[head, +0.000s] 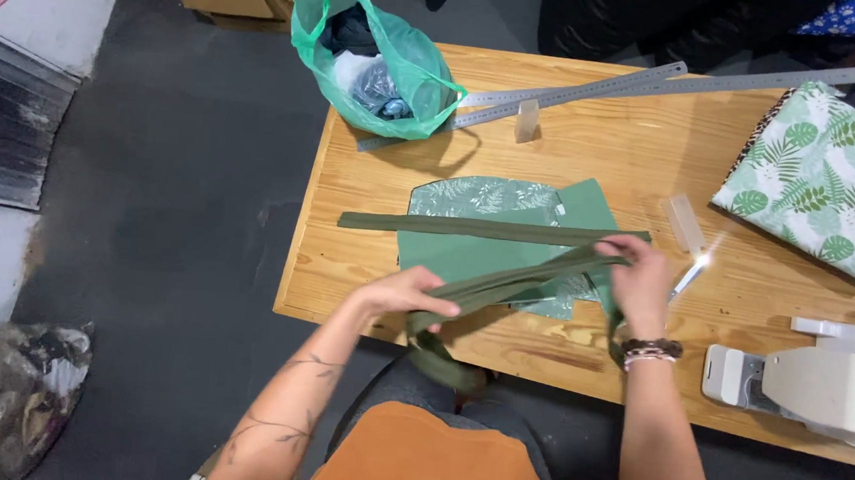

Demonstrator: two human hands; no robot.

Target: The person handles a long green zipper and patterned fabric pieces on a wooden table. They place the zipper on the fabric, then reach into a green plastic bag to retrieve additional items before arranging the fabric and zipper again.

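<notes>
Orange garment (432, 466) on the person's lap fills the bottom edge, forearms reaching up over the wooden table (595, 141). Left hand (406, 294) pinches the near end of a dark green fabric strip (510, 281), fingers closed together on it; the strip's tail loops down past the table edge toward the lap. Right hand (639, 275), beaded bracelets at the wrist, has its fingers clamped on the same strip further along, so the strip runs taut between the 2 hands just above the table.

Under it lie green cut fabric pieces (493, 230), 1 plain, 1 leaf-printed, stacked flat. A 2nd dark green strip (468, 229) lies straight across them, not held.

Progress, judging by layout: pieces look cut already and both strips are made; nothing looks pinned or stitched yet, so joining appears undone. Held strip is being straightened or folded, cannot tell which.

Around: green plastic bag (385, 62) at the table's far-left corner, 2 long metal rulers (599, 87) across the top, folded leaf-print fabric (828, 183) far right, white sewing machine (819, 383) near right, small clear plastic pieces (684, 226) beside the right hand.
</notes>
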